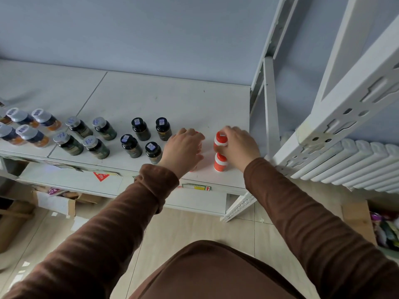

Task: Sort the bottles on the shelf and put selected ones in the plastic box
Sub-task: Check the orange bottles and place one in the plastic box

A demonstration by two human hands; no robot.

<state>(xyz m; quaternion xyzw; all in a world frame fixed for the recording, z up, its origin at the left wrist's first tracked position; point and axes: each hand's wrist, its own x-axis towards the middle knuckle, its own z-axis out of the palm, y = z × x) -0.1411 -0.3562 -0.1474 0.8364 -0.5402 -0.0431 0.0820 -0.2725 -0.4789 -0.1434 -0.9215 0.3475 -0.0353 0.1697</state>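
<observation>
Nearest the camera, 2 brown sleeves are reaching out from the body toward the front right corner of the shelf (151, 100). The left hand (183, 147) is lying palm down over something red at the shelf edge; its fingers are curled, but I cannot tell whether they are gripping, since the hand is hiding what is beneath. Just beside it, the right hand (239, 145) is closing its fingers around the rear orange bottle (220, 139), while the front orange bottle (220, 162) is standing upright right in front of it.

Farther left, the sorting is looking well advanced: 4 black-capped dark bottles (140, 128) are standing as a group, then 4 silver-capped green bottles (78, 127), then blue-and-orange bottles (45, 119) running off the left edge.

No plastic box is showing anywhere, so the putting-in step is seemingly not yet begun; the orange bottles are probably the last group being arranged.
</observation>
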